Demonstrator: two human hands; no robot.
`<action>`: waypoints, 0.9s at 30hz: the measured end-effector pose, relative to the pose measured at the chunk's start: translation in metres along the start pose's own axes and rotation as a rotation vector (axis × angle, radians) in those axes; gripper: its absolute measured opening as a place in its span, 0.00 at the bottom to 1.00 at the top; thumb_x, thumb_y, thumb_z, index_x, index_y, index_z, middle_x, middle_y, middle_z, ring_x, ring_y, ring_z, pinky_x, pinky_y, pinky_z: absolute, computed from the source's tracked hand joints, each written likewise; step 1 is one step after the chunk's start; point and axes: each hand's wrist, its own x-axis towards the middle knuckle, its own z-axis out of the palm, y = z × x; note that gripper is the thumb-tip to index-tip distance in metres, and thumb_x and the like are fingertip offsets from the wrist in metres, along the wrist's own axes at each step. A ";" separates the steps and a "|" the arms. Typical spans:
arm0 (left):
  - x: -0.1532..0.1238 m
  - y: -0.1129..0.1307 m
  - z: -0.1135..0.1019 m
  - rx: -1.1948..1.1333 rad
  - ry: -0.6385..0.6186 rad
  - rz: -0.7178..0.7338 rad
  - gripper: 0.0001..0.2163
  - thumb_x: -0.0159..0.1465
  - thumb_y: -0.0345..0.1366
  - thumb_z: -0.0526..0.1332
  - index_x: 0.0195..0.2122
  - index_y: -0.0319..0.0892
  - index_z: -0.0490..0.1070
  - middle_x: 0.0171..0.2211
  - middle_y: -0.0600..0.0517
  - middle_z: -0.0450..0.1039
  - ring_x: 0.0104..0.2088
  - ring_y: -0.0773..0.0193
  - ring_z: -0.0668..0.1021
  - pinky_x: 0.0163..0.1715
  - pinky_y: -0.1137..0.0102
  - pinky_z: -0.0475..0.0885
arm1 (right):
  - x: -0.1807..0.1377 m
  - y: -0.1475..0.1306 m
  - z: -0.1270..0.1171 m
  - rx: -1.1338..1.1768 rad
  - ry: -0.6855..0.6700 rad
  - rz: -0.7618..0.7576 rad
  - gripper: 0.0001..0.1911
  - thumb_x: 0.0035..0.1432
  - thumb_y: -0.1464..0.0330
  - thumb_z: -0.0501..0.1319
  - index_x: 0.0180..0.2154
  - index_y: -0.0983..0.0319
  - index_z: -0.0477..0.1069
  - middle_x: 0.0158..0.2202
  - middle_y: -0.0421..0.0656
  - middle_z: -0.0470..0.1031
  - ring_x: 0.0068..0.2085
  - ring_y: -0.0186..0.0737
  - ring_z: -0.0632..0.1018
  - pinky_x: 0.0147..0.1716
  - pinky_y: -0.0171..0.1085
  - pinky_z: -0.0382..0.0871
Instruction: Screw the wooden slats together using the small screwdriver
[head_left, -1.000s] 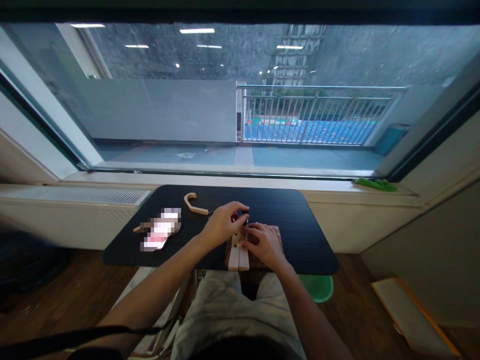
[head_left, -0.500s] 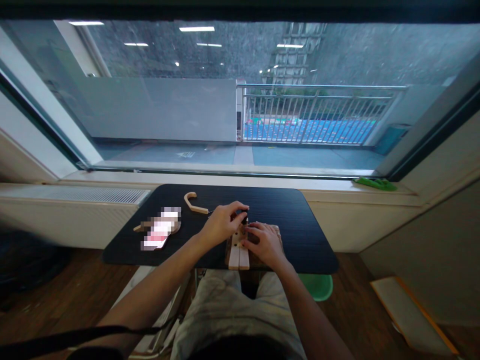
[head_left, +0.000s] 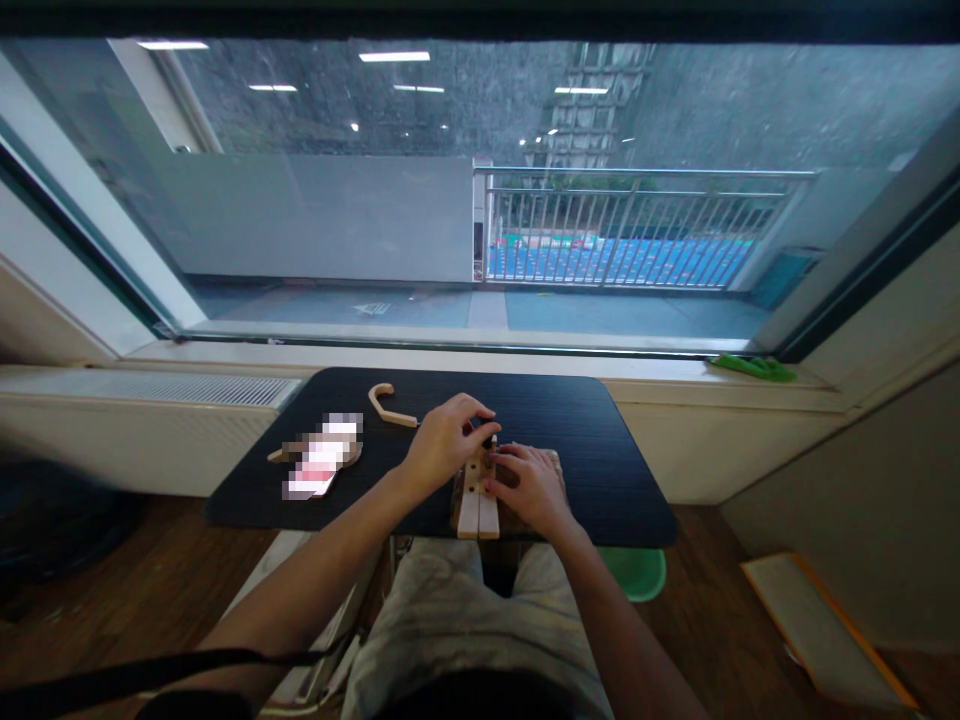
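Before a broad window (head_left: 480, 110), your black rectangular table (head_left: 615, 460) bears a brown block (head_left: 511, 522) with two pale wooden strips with dark holes (head_left: 469, 508) beside your right palm, their long axis running away from you. Your left hand (head_left: 448, 440) appears to pinch a small dark object (head_left: 487, 440) at the strips' far end. Your right hand (head_left: 534, 487), nearer their middle, rests thumb and fingertips on them; whether it grips, you cannot tell.

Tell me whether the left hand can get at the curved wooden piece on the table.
Probably yes: the curved wooden piece lies left of the left hand with nothing seen on top. The hand seems to pinch a small dark item, though, so it would likely need freeing first.
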 end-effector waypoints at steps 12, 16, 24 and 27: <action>-0.001 0.004 -0.002 0.085 -0.035 -0.040 0.03 0.61 0.34 0.67 0.33 0.42 0.74 0.27 0.56 0.74 0.26 0.67 0.74 0.28 0.72 0.66 | 0.000 -0.001 -0.003 0.001 -0.027 0.004 0.17 0.56 0.57 0.68 0.48 0.50 0.78 0.54 0.42 0.76 0.55 0.49 0.74 0.57 0.49 0.63; -0.001 0.003 -0.001 0.072 -0.029 -0.028 0.02 0.61 0.33 0.66 0.33 0.41 0.74 0.29 0.54 0.75 0.26 0.67 0.74 0.28 0.72 0.67 | 0.000 -0.001 -0.002 0.002 -0.020 0.004 0.17 0.56 0.57 0.68 0.48 0.50 0.78 0.53 0.42 0.76 0.55 0.49 0.74 0.57 0.48 0.63; -0.001 0.004 0.001 0.079 -0.034 -0.041 0.03 0.61 0.33 0.66 0.36 0.41 0.77 0.31 0.54 0.79 0.25 0.68 0.75 0.28 0.73 0.68 | 0.000 0.001 0.000 0.017 -0.013 0.000 0.17 0.56 0.57 0.68 0.48 0.51 0.78 0.53 0.42 0.77 0.55 0.49 0.74 0.56 0.48 0.63; -0.001 0.002 0.001 0.068 -0.036 -0.031 0.04 0.62 0.33 0.66 0.37 0.42 0.78 0.32 0.54 0.81 0.25 0.67 0.76 0.28 0.73 0.69 | -0.001 0.001 0.001 0.022 -0.009 0.000 0.17 0.56 0.57 0.68 0.48 0.50 0.78 0.53 0.42 0.77 0.55 0.49 0.74 0.56 0.49 0.64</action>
